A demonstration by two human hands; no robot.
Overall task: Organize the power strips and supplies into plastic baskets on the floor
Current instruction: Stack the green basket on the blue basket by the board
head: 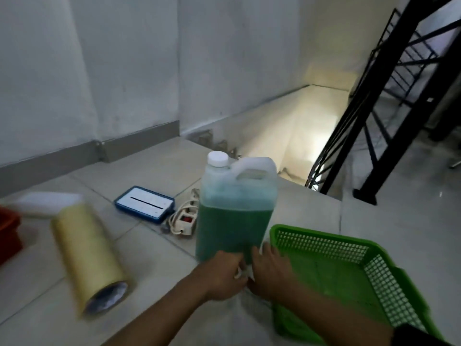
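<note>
A translucent jug (234, 211) of green liquid with a white cap stands upright on the tiled floor. Both hands meet at its base. My left hand (223, 277) is curled, and a small white bit shows at its fingertips; what it is stays unclear. My right hand (270, 268) lies beside it with fingers spread, at the near-left corner of the green plastic basket (374, 268), which looks empty. A white power strip (183, 219) with a red switch and coiled cord lies behind the jug on the left.
A big roll of yellowish tape (87, 258) lies on the floor at left. A blue-framed white box (144, 203) sits near the power strip. A red basket edge (7, 231) shows at far left. A stairwell (287, 136) drops behind the jug, with a black railing (374, 116) at right.
</note>
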